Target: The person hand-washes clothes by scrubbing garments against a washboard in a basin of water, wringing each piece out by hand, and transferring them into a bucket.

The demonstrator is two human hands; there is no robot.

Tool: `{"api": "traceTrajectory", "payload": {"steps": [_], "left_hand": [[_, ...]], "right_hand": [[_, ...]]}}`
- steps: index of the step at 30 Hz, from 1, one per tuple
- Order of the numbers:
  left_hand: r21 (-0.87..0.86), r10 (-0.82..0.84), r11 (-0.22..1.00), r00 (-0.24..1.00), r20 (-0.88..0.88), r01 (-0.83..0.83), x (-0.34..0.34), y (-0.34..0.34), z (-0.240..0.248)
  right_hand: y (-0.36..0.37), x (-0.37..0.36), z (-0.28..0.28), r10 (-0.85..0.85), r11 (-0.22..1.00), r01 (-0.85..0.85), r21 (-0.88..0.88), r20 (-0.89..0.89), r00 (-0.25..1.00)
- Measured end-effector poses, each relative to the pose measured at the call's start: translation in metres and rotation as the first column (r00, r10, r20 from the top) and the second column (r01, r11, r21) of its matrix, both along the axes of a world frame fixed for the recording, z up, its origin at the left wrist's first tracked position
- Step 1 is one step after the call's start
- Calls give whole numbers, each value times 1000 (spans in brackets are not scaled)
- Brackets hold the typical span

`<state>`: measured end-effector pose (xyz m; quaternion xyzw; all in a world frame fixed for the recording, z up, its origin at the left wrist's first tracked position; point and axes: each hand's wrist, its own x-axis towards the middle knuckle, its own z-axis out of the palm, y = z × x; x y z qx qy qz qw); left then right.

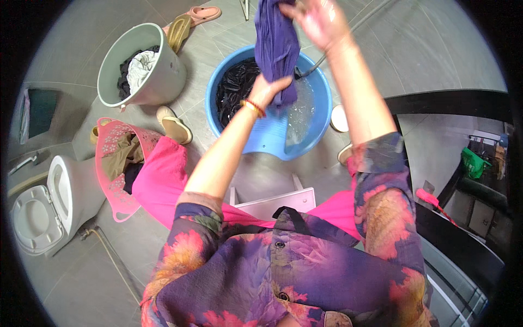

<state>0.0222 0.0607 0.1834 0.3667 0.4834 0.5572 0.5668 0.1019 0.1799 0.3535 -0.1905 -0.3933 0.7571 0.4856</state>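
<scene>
A wet, bunched purple cloth point(277, 46) stretches over a blue basin point(213, 109); its far end runs out of view. My left hand point(266, 91), with a beaded red and yellow bracelet at the wrist, is closed round its lower part. Up at the far end my right hand point(321, 24) touches the cloth with its fingertips, seemingly pinching it, palm turned partly up; some fingers are cut off. Dark wet clothes point(235, 87) fill the basin's left side, and water point(302, 111) shows on the right. A blue ridged washboard point(267, 136) slopes at the near side.
A grey-green bucket point(169, 73) of clothes stands far left, with slippers point(178, 32) behind it. Nearer are a pink laundry basket point(106, 174) and a white toilet point(81, 191). A grey hose point(359, 22) runs into the basin. A low pink stool point(280, 204) is beneath me.
</scene>
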Motion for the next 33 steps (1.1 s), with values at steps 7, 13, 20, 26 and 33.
{"api": "traceTrajectory", "payload": {"steps": [7, 13, 20, 26, 33], "left_hand": [[-642, 209, 753, 978, 30, -141, 7, -105, -146], [-733, 290, 680, 911, 293, 19, -12, -105, -131], [-570, -289, 814, 775, -562, -110, 33, -132, -99], [-354, -338, 929, -141, -931, 111, 49, -98, -53], [-62, 168, 958, 726, -667, -279, -60, -51, -140]], "right_hand": [[-137, 88, -271, 82, 698, 409, -588, 633, 770], [-224, 69, -270, 171, 403, 183, -897, 270, 947], [-233, 58, -254, 65, 503, -49, -863, -19, 998], [-224, 73, -241, 96, 444, -96, -891, -59, 994], [-193, 49, -208, 113, 608, -519, -600, -582, 805]]}}
